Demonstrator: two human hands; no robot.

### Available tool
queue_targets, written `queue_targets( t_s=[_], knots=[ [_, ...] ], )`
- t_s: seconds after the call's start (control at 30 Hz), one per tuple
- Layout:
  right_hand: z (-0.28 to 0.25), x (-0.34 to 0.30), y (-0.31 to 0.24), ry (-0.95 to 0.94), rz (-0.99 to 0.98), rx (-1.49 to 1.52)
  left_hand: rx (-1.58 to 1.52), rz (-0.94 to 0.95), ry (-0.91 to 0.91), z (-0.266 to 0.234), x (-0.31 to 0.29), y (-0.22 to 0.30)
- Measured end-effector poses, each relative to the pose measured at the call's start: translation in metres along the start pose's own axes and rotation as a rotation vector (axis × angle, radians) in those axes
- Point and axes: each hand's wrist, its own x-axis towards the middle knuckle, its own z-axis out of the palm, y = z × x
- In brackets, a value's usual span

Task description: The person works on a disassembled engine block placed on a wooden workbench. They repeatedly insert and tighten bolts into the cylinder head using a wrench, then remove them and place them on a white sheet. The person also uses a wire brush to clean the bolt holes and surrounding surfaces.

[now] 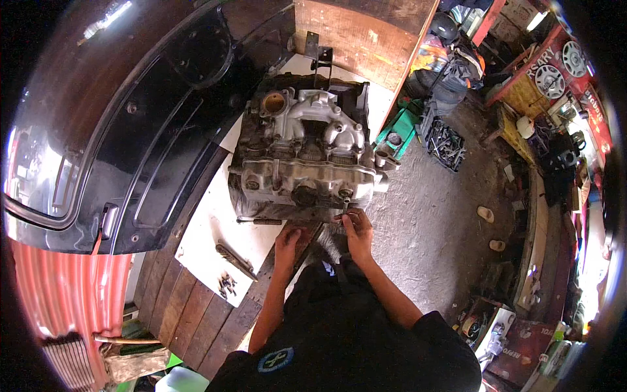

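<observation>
A grey metal engine with an intake manifold on top stands in front of me. My right hand is at its near right edge, thumb and fingers closed around something small beneath a bolt-like metal piece; what they hold I cannot make out. Just below the near edge, my left hand has its fingers loosely bent and apart, with nothing visible in them. A thin dark rod lies beside the engine, left of that hand. Farther left are a long dark tool and several small bolts on a white board.
A black vehicle door panel stands close on the left, above wooden planks. Behind the engine rises a wooden panel. Toward the right are a green case, a crate of metal parts and slippers on the concrete floor.
</observation>
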Motion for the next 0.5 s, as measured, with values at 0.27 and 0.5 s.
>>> queue_targets(
  t_s=[0.27,0.5],
  knots=[
    [0.002,0.005,0.004,0.014,-0.014,-0.153,0.006,-0.008,-0.033,0.006,0.002,0.005],
    [-0.031,0.030,-0.030,-0.034,-0.179,-0.600,-0.173,0.010,-0.003,0.009,0.012,0.000]
  ],
)
